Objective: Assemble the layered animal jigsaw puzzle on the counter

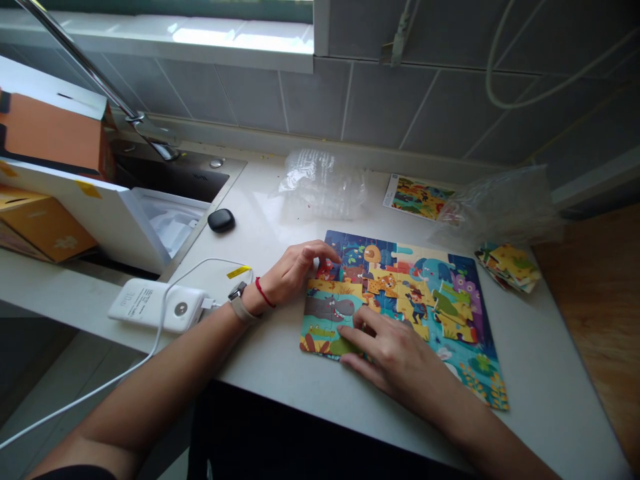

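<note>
On the white countertop [555, 373] lies the jigsaw puzzle [425, 273], right in front of the person! The right hand [385, 343] is down over its near-left part, fingers loosely curled; whether they grip a piece, I can't tell. And the left hand [297, 267], half open, bent fingers at the far-left edge, grip unclear. Loose pieces [510, 265] sit piled just right of the puzzle.

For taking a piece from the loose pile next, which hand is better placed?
Probably the right hand: it is nearer the pile of loose pieces, which lies right of the puzzle. The left hand, at the puzzle's left side, would have to reach across.
</note>
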A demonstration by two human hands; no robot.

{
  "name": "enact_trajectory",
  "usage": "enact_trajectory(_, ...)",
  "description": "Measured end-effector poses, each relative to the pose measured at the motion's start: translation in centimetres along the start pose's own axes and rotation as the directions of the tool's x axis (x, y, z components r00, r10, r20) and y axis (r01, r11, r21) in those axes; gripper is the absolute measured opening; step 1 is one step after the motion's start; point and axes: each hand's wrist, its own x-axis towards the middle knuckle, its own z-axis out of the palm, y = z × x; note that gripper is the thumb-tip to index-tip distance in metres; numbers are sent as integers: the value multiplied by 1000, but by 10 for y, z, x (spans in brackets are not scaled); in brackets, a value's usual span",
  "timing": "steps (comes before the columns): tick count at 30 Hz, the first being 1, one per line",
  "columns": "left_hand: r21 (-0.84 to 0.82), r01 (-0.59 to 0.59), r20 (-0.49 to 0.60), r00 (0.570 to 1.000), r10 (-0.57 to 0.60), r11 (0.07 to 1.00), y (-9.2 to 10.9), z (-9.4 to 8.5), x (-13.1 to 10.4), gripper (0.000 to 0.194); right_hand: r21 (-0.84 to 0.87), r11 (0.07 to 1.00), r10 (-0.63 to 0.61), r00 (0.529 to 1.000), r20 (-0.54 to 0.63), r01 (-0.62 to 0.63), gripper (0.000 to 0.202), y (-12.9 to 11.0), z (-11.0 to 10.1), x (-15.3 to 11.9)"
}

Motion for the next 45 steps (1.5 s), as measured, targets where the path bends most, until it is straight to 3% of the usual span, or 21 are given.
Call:
enact_trajectory(6, 140, -22, 25, 1000, 19, 990, 3, -2, -1, 86, 53, 998, 22, 999, 31, -23, 21, 0, 3, 0)
enact_trajectory(15, 49, 40, 73, 996, -44, 998, 0, 0, -4, 85, 71, 997, 22, 996, 86, -28, 18, 2, 2, 0)
enact_trajectory(22, 16, 45, 136, 990, -47, 999, 2, 4, -4, 79, 67, 998, -20, 998, 60, 15, 15, 5, 1, 0)
enact_trajectory(28, -8, 52, 161, 986, -50, 999, 5, 5, -5, 76, 49, 996, -81, 996, 38, 79, 30, 9, 7, 0)
enact_trajectory(45, 52, 99, 195, 975, -108, 994, 11, 11, -3, 78, 97, 992, -88, 990, 106, 78, 25, 4, 5, 2)
